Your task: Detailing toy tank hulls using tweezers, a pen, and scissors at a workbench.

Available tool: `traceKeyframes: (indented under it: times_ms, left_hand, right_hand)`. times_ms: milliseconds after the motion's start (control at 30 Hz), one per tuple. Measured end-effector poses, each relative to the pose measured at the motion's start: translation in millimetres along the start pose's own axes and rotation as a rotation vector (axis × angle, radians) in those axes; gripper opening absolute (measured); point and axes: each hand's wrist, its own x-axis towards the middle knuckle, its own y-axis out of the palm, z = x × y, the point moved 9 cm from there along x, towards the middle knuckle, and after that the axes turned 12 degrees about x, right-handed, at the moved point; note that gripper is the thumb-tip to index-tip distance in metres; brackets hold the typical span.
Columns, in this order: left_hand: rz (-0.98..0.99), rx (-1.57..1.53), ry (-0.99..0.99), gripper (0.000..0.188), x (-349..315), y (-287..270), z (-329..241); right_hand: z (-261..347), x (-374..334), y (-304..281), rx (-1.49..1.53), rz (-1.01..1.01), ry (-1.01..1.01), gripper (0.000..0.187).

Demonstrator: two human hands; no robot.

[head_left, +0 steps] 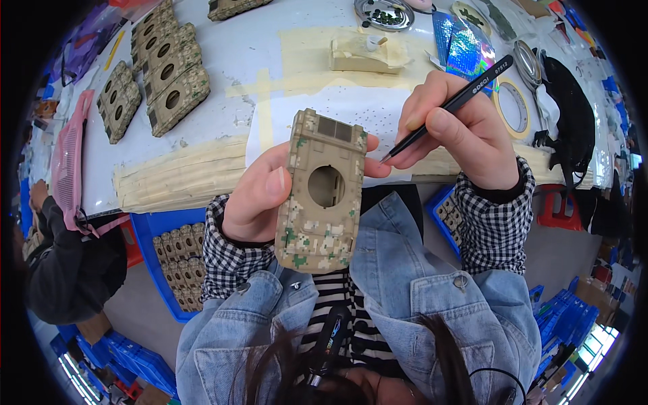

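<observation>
My left hand (255, 197) is closed around a toy tank hull (317, 233) in pixel camouflage of tan, green and cream. The hull is held upright in front of my chest, its round turret opening toward me and a dark grille panel at its upper end. Black fine-tipped tweezers (453, 104) are pinched in my right hand (476, 135), slanting down to the left. Their points come close to my left fingertips, just right of the hull. Whether anything tiny sits between the points is too small to tell.
Several camouflaged hulls (177, 98) lie at the table's left. Beyond my hands are a speckled white sheet (337, 101), a taped block (361, 61), a metal dish (405, 20) of small green parts and a tape roll (501, 108). A blue crate (154, 260) of hulls stands below; someone's dark sleeve (81, 256) shows left.
</observation>
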Motion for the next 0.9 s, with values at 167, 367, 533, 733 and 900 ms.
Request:
traceKeyframes:
  times_ms: [167, 367, 533, 733, 900]
  left_hand:
    - [0.047, -0.026, 0.004, 0.090, 0.4, 1.1, 1.6]
    - [0.030, -0.042, -0.043, 0.092, -2.2, 1.5, 4.3]
    - [0.009, -0.049, -0.060, 0.092, -2.6, 0.4, 3.2]
    - [0.037, -0.053, -0.072, 0.092, -3.6, 0.8, 2.7]
    - [-0.008, -0.068, -0.041, 0.090, -5.9, -0.3, 2.2]
  right_hand:
    - [-1.5, 0.9, -0.6, 0.009, 0.033, 0.017, 0.021]
    - [-4.6, 0.9, -0.7, -0.020, 0.018, 0.064, 0.023]
    - [-4.1, 2.1, 1.1, -0.022, 0.040, 0.081, 0.023]
    - [-2.4, 2.8, 4.7, -0.006, 0.077, 0.056, 0.021]
    - [-3.0, 3.9, 5.0, -0.010, 0.091, 0.044, 0.022]
